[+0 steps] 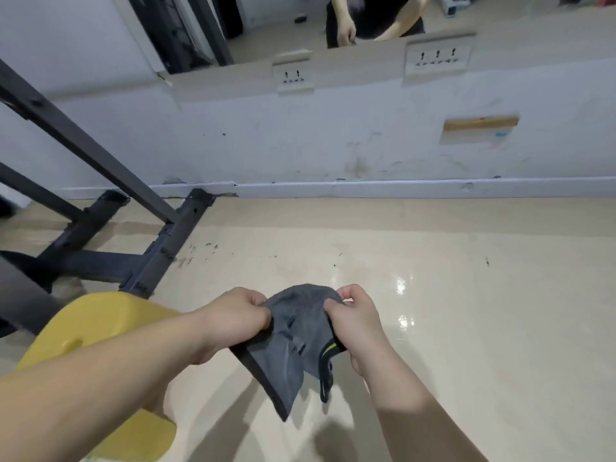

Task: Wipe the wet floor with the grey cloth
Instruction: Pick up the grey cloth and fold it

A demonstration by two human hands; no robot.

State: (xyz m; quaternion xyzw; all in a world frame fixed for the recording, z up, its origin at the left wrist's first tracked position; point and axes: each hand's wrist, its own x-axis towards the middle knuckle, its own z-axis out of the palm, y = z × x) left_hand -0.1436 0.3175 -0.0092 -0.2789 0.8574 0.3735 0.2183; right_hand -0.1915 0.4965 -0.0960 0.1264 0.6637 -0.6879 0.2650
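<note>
Both grips work nearest me: left grip (237,316) and right grip (357,320) each pinch the grey cloth (293,341), which hangs between them above the floor (466,328). I judge it best to spread it flat, then lower it onto the wet sheen (401,288) far right.

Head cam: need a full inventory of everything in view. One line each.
grey cloth: 1, dark grey with a yellow-black edge trim, held up between both hands, off the floor
floor: 1, glossy beige, shiny glare right of the cloth
metal frame: 1, black, left, foot against the skirting
yellow disc: 1, yellow, lower left, under the left forearm
wall: 1, scuffed white, far side
skirting: 1, white, at the foot of the wall
socket plates: 2, white, on the wall below the mirror
mirror: 1, top edge
left hand: grips the cloth's left side
right hand: grips the cloth's right side
</note>
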